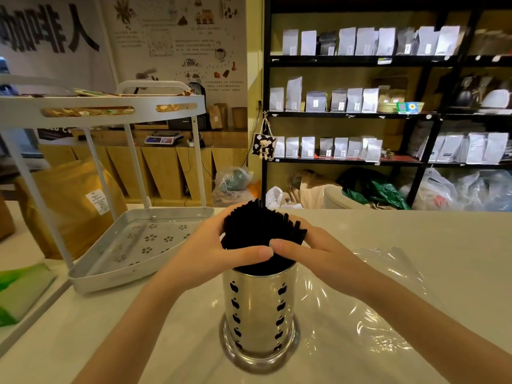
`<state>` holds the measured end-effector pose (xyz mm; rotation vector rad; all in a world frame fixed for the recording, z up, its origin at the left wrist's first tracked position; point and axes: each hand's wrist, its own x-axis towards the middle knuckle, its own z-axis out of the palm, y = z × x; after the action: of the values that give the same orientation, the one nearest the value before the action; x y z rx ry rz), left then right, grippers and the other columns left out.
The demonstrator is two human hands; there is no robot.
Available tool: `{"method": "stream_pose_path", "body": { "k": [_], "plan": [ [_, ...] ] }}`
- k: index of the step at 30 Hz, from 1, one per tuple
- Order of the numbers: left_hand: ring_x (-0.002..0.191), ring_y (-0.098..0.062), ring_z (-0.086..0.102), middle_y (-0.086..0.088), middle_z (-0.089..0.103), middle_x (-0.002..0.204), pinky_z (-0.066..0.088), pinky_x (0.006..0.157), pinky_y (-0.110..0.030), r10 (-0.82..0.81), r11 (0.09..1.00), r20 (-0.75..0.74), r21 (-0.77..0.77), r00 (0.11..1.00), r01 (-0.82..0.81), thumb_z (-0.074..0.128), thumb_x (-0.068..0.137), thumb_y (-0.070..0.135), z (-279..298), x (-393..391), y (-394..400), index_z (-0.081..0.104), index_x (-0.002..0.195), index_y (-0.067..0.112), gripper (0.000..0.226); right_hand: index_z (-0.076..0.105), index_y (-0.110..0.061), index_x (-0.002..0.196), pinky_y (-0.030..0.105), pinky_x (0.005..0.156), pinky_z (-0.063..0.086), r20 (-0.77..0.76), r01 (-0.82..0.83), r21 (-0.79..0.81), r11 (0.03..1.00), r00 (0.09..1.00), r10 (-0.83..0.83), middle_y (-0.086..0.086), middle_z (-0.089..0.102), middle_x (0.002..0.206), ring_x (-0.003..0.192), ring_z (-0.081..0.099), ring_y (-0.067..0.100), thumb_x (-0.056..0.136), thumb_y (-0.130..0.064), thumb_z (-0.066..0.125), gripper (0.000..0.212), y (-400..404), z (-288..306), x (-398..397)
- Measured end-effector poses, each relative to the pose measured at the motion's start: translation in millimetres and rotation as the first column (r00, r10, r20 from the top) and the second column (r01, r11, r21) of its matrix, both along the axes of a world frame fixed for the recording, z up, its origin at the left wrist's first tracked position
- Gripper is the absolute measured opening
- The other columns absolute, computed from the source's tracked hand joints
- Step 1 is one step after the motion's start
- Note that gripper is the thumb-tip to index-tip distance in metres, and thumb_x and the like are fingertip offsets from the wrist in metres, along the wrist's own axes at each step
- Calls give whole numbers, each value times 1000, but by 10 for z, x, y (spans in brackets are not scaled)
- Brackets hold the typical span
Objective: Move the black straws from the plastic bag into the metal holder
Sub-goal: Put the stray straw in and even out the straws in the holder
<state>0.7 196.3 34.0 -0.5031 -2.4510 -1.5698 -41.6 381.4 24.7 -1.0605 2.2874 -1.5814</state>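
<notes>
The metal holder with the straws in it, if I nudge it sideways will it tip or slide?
The metal holder is tall and narrow but has a wider foot ring, so it probably resists a gentle nudge. The black straws stick out well above its rim, likely making it somewhat top-heavy. It seems to stand partly on the clear plastic bag, so it may slide rather than tip.

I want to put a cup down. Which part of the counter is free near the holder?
Free: the bare white counter right of the hands, beyond the plastic bag, and the strip between the white rack and the metal holder. Crowded: around the holder, under both arms.
</notes>
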Motion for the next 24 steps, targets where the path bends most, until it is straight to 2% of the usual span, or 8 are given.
{"method": "stream_pose_path", "body": {
  "k": [4,6,9,11,15,17,21,24],
  "plan": [
    [108,9,51,31,60,106,44,80,-6,92,990,-158,-88,983,-107,69,52,55,-53,84,-2,46,106,54,59,48,-48,118,24,107,35,-106,23,3,1000,994,-22,-13,51,133,125,43,-1,84,-37,60,37,11,13,40],
    [107,14,48,40,57,103,43,80,-3,121,973,-243,-162,962,-164,64,56,57,-66,121,22,41,106,57,55,49,-52,115,25,107,35,-141,28,-14,1000,990,-30,-15,52,132,125,43,-2,81,-38,58,38,5,1,62],
    [106,16,46,36,52,105,41,85,-5,136,941,-357,-245,924,-233,59,62,61,-81,144,52,37,116,51,59,48,-65,109,20,106,32,-166,34,-35,999,985,-39,-37,48,124,125,36,-13,80,-44,60,38,-4,-4,100],
    [107,14,45,32,47,113,40,89,-6,132,930,-401,-266,907,-252,56,65,66,-103,149,48,38,123,42,66,47,-65,110,13,104,31,-174,25,-38,999,984,-32,-43,46,121,124,33,-16,77,-43,55,41,-2,-11,121],
    [109,7,49,30,52,113,43,88,-13,143,947,-363,-222,921,-234,60,64,57,-137,199,40,35,124,45,66,48,-57,118,5,100,33,-162,11,-25,1000,987,-15,-27,47,130,124,38,-12,82,-39,62,42,41,-52,156],
    [109,5,50,28,59,107,44,89,-16,141,958,-322,-194,936,-211,63,61,57,-151,229,35,35,123,48,68,48,-60,116,6,101,32,-174,15,-1,1000,985,-15,-27,48,131,125,37,-12,77,-45,64,45,70,-65,174],
    [110,3,51,26,53,115,44,93,-21,105,968,-281,-192,954,-164,67,56,60,-151,268,25,34,126,50,78,48,-68,106,-5,91,31,-209,41,22,999,977,-35,-42,45,121,120,36,-19,64,-56,61,45,111,-37,205],
    [110,2,51,27,53,112,43,94,-22,102,965,-266,-207,958,-161,68,53,62,-141,271,32,30,125,53,82,56,-55,110,-1,93,34,-229,33,-17,999,973,-36,-32,54,120,120,43,-11,65,-51,65,46,146,-12,201]
  ]
}}
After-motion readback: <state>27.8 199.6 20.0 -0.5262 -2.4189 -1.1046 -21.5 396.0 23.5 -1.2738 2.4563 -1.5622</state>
